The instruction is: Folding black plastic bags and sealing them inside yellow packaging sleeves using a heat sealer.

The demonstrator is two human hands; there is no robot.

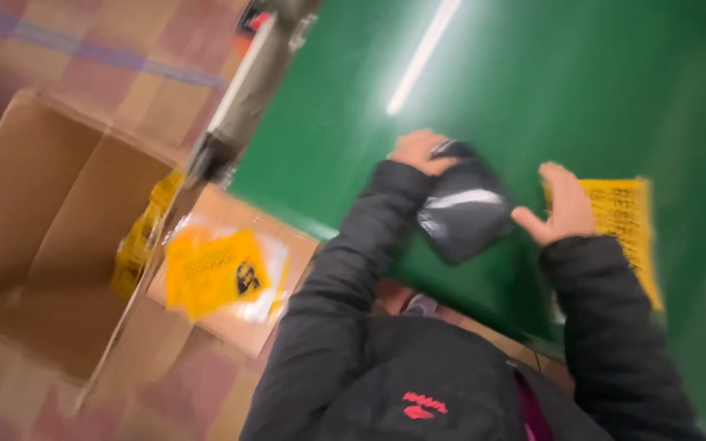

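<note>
- Head camera, tilted and motion-blurred; edges of everything are soft.
- Green table (533, 98): glossy top, a bright strip of light reflected across it, fills the upper right.
- Dark pouch (463, 214): shiny grey-black plastic packet, lying on the green table between both hands, one pale glare band across its face.
- Left hand (420, 152): black padded sleeve, fingers closed over the pouch's upper corner, gripping it.
- Right hand (564, 204): fingers spread, thumb tip touching the pouch's right edge; palm hovers over the yellow sheet, holding nothing closed.
- Yellow sheet (627, 220): printed yellow plastic, flat on the table just beside the pouch, partly under the right wrist.
- Cardboard box (38, 237): open, flaps up, standing on the patterned floor to the left; inside not clearly readable.
- Yellow bags (214, 273): a loose stack on a second flat carton beside the box, well apart from the hands.
- Step in hand, by judgement: the pouch is being steadied and squared on the table, beside the yellow sheet.
- Next move calls for: a firmer two-handed hold on the pouch, the right fingers closing on its free edge.
</note>
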